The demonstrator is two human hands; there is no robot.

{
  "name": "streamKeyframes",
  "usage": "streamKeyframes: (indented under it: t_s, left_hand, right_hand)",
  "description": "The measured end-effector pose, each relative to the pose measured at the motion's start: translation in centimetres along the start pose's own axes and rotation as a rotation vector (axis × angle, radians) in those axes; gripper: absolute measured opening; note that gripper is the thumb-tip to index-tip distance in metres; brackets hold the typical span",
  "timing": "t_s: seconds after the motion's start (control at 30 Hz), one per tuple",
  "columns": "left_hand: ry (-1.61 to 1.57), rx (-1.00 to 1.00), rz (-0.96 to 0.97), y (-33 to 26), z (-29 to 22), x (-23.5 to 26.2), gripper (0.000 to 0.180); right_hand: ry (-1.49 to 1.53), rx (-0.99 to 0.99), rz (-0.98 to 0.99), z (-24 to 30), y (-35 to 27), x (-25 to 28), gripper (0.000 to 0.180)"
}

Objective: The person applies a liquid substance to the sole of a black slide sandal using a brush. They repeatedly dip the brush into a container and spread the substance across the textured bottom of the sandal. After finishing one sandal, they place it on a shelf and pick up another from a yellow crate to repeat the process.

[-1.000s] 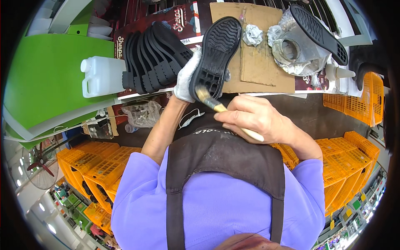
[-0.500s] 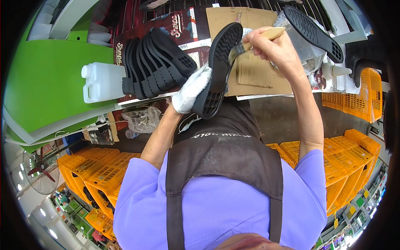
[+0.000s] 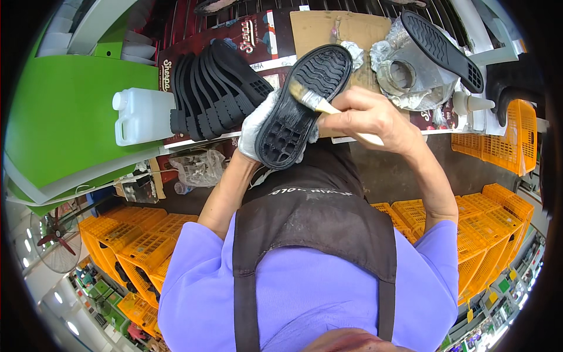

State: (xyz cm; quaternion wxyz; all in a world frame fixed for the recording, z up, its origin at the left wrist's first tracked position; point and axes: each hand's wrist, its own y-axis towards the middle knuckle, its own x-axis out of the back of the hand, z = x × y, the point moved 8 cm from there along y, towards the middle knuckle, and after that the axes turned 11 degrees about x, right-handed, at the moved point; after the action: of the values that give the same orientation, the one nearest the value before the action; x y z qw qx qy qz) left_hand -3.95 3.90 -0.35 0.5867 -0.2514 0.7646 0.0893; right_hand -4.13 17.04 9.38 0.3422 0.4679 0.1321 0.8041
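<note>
A black shoe sole (image 3: 320, 70) is tilted in front of my apron, its wavy inner side with a grid at the heel facing up. My left hand (image 3: 258, 126), in a white glove, grips it along the left edge, with gloved fingertips showing at the right of the heel. My bare right hand (image 3: 375, 120) is closed around the pale handle of a paintbrush (image 3: 314, 101). The bristles rest on the sole's middle, left of centre, where the surface looks wet. Several more black soles (image 3: 217, 94) stand in a leaning row to the left.
A white plastic jug (image 3: 143, 116) stands left of the row. Cardboard (image 3: 369, 29) covers the worktop behind. To the right are a plastic-wrapped round container (image 3: 396, 77), another sole (image 3: 440, 51) and a white nozzle bottle (image 3: 472, 102). Orange crates (image 3: 498, 223) stand on both sides.
The sole has turned to show its inner face more fully and come slightly nearer. My right hand has moved down, taking the brush from the sole's right edge onto its middle.
</note>
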Motion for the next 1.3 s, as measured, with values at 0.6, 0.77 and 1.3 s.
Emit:
streamKeyframes:
  t_s: [0.6, 0.77, 1.3]
  left_hand:
    - [0.037, -0.167, -0.199, 0.3, -0.7, 2.5, 0.054]
    - [0.072, -0.274, -0.261, 0.3, -1.2, 3.1, 0.054]
    - [-0.283, 0.031, -0.13, 0.5, 0.3, 0.3, 0.043]
  right_hand:
    - [0.629, -0.727, -0.684, -1.6, -2.2, -3.2, 0.021]
    - [0.763, -0.756, -0.685, -0.9, -2.4, -4.3, 0.021]
    - [0.913, -0.852, -0.273, 0.4, -0.1, -4.0, 0.02]
